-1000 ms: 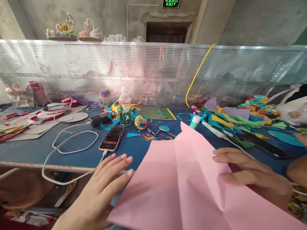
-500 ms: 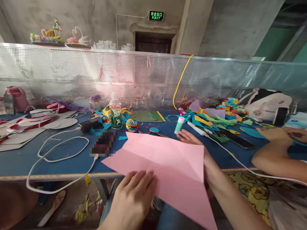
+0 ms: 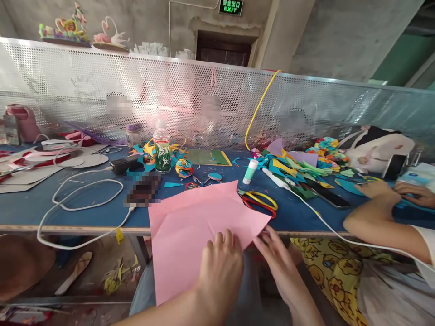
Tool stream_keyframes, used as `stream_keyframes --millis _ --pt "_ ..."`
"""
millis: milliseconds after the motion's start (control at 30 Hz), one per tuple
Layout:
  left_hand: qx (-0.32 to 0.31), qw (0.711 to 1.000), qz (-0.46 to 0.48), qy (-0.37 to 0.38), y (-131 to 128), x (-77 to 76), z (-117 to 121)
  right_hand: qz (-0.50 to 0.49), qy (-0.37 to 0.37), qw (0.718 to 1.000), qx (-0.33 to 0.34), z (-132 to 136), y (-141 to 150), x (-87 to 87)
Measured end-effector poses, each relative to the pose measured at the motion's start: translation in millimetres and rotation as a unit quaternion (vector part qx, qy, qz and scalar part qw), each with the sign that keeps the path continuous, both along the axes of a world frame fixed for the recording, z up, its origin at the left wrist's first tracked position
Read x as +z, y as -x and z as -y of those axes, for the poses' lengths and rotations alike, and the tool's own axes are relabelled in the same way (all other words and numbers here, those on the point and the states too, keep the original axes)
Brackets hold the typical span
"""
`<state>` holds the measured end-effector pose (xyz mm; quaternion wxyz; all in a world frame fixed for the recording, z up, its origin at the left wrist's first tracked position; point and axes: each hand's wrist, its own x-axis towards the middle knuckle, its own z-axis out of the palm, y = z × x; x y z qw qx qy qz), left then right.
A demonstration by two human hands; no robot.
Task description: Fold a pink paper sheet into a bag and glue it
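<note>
A large pink paper sheet [image 3: 190, 226] with fold creases lies over the near edge of the blue table [image 3: 44, 213] and hangs toward my lap. My left hand [image 3: 220, 267] rests flat on its lower right part, fingers stretched out. My right hand [image 3: 272, 249] touches the sheet's right corner with fingers extended. Scissors with yellow and red handles [image 3: 260, 201] lie on the table just beyond that corner.
A phone [image 3: 142, 192] with a white cable [image 3: 78, 208], a green-labelled bottle [image 3: 162, 151], a glue stick [image 3: 250, 171] and coloured paper scraps [image 3: 299, 167] lie on the table. A perforated metal screen [image 3: 204, 108] runs behind. Another person's arms [image 3: 380, 213] work at the right.
The pink sheet has been pulled toward me and turned. My right hand moved from its far edge to its near right corner, uncovering the scissors. My left hand slid right.
</note>
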<state>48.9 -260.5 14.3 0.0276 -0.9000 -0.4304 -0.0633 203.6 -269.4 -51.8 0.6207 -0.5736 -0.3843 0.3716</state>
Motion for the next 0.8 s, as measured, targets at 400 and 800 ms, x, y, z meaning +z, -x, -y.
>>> stream_keyframes --millis 400,800 --pt "-0.09 0.991 -0.032 0.098 32.4 44.0 -28.0 0.269 0.006 0.95 0.159 -72.4 -42.7 48.9" --pt "-0.063 0.994 0.078 0.045 41.6 -17.8 -140.2 0.605 -0.111 0.77 0.167 -114.4 -27.5 41.8"
